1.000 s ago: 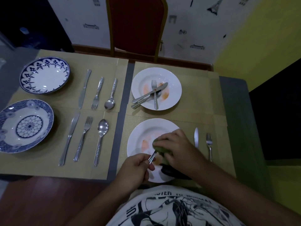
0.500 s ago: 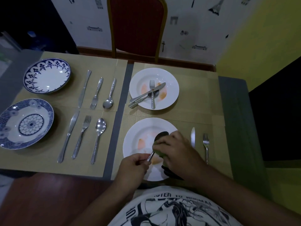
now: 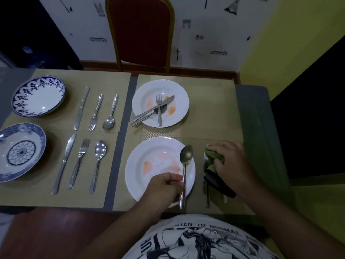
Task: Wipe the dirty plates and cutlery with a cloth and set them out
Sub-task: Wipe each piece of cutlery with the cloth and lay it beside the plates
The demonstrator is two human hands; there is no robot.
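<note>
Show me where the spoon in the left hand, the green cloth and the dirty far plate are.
spoon (image 3: 186, 153), head view, on its bowl.
green cloth (image 3: 214, 156), head view, on the fold beside the right hand.
far plate (image 3: 179, 90), head view, on its bare upper right rim.

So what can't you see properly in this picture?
- Head view: the knife and fork right of the near plate are mostly covered by the cloth and right hand.
- The spoon handle's middle is hidden inside the left hand.
- The patterned plate is cut off by the left edge.
</note>
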